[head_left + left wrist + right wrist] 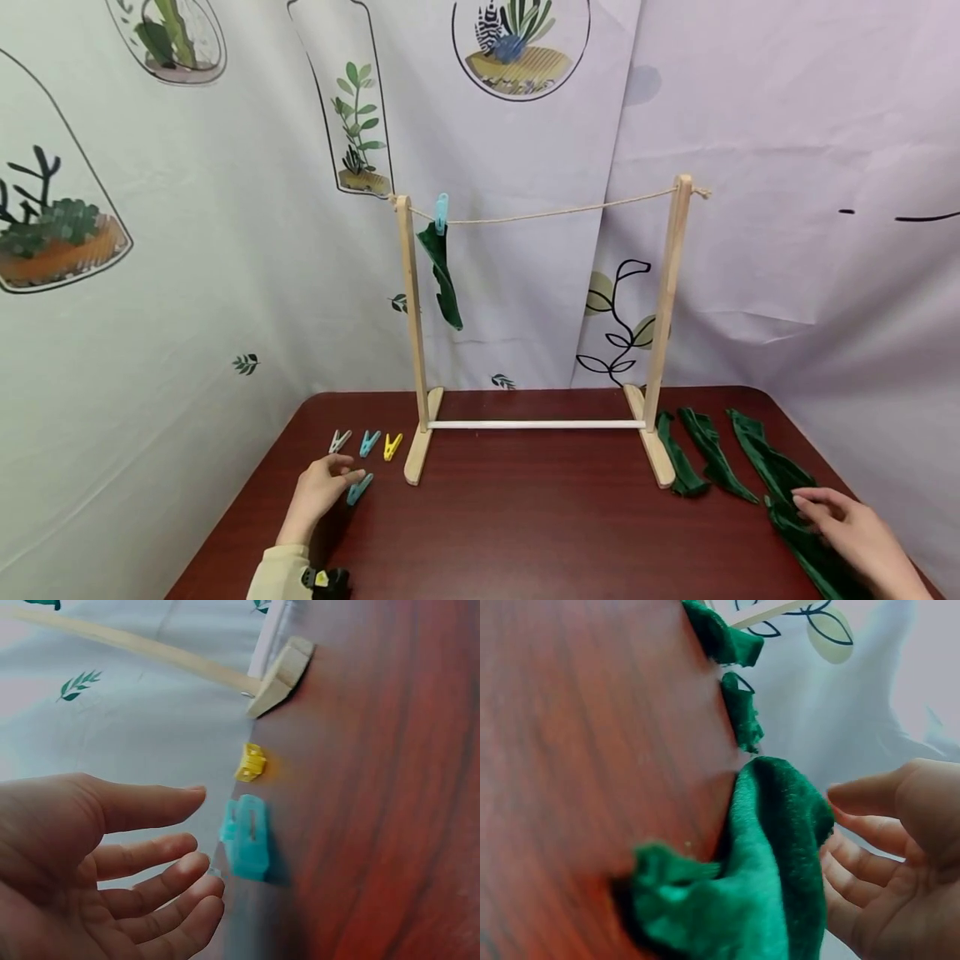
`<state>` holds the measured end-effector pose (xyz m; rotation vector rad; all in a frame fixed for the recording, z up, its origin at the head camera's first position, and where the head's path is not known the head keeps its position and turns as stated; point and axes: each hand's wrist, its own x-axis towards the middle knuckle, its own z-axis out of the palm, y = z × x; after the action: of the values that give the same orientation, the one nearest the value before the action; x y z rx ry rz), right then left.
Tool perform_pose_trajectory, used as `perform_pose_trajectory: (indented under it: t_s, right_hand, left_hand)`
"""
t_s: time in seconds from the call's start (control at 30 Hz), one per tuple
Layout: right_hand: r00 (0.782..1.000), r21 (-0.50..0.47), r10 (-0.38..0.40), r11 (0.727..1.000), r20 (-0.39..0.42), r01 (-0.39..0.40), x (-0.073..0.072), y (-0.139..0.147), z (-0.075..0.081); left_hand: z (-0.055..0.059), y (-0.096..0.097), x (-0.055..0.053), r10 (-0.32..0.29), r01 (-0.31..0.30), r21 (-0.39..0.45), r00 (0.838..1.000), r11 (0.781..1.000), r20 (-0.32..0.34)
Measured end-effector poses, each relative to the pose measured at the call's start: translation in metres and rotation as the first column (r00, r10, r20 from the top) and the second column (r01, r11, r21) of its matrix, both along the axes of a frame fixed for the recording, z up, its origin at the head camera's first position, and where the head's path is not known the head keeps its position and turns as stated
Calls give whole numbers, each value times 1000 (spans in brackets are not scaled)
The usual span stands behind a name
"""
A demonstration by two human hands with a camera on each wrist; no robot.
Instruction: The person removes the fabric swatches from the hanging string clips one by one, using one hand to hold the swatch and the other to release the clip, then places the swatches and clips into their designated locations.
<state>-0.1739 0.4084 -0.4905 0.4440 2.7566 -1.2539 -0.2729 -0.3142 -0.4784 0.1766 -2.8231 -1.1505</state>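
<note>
My left hand [318, 492] reaches over the left side of the table, fingers loosely bent beside a teal clothespin [360, 489]. In the left wrist view a gap shows between the fingertips [196, 864] and that clothespin. Beyond it lie a pale clothespin [340, 442], a blue clothespin [369, 442] and a yellow clothespin [392, 447]. At the right, my right hand [855, 529] has its thumb and fingertips right at the edge of a green cloth strip [780, 847], fingers apart. More green strips [712, 450] lie alongside.
A wooden rack [410, 317] stands mid-table with a string [555, 215] between its posts. A light blue clothespin [441, 213] holds a green strip [442, 279] near the left post. A white rod [536, 424] joins the feet. A printed curtain [510, 317] hangs behind.
</note>
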Motion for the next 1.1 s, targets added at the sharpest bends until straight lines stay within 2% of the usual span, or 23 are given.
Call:
perform_pose_trajectory:
  t_s: [0.17,0.4,0.53,0.63,0.73,0.83,0.97,1.1]
  right_hand:
    - [993,-8,-46,999,-113,45,-4,-9,3]
    - [975,7,24,1000,-223,-23,-2,-23,14]
    - [948,38,61,998,-312,-52,-9,-43,25]
    - [923,69,99,994,-372,-79,-17,-63,35]
    - [903,92,146,989,-404,-118,-27,-81,47]
    - [873,99,189,982,-450,-162,-41,-98,61]
    - [819,103,240,970,-521,-219,-59,-119,80]
    - [787,110,279,959,-551,-263,-77,-139,101]
  left_hand:
    - [9,-9,4,27,-26,7,999,1000,-33]
    - [14,-2,10,-12,13,7,997,1000,-71]
    - [19,11,10,-43,44,10,994,999,-98]
    - [28,21,7,-65,66,10,991,998,-113]
    - [39,31,1,-87,90,26,990,996,-115]
    - [53,40,-6,-108,113,27,985,993,-136]
    - [78,50,-15,-153,159,15,969,987,-196]
    - [106,60,-21,-192,198,-2,947,980,-258]
